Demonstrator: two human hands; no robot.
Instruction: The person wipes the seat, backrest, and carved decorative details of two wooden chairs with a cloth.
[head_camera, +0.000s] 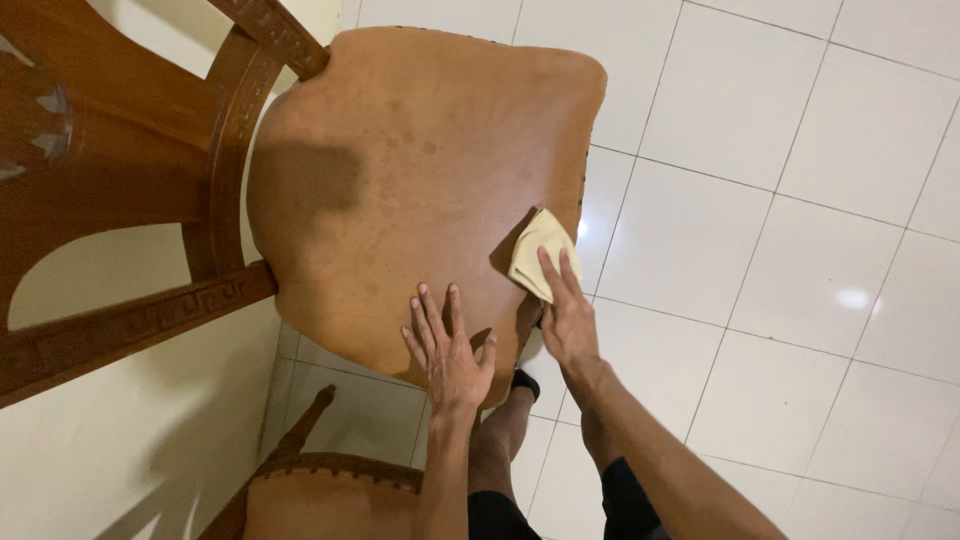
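Head view: cloth (535, 262) partly under right hand (570, 325)

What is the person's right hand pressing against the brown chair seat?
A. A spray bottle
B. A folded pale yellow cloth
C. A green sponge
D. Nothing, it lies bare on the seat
B. The right hand has its fingers laid on a folded pale yellow cloth near the edge of the chair seat, while the left hand rests flat and bare on the leather beside it.
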